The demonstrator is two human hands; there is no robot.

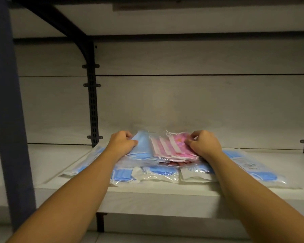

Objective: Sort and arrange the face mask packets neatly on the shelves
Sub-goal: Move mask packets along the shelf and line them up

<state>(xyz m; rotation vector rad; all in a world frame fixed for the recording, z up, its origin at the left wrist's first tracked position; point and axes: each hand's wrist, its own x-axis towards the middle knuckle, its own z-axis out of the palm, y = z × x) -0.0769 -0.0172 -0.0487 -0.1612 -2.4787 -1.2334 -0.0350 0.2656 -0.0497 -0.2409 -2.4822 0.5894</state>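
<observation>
A heap of clear plastic face mask packets lies on the white shelf [158,193]. On top sits a blue mask packet [142,146], and my left hand [122,143] grips its left edge. Beside it lies a pink patterned mask packet [170,148], pinched at its right edge by my right hand [203,143]. Under them are more blue packets [147,174] at the shelf's front and a reddish packet [172,163] partly hidden. Both forearms reach in over the shelf edge.
One long blue packet [253,166] lies to the right of the heap, another [88,162] to the left. A black slotted bracket [93,102] stands against the back panel left of centre. A dark blue post [9,120] rises at far left. Another shelf hangs overhead.
</observation>
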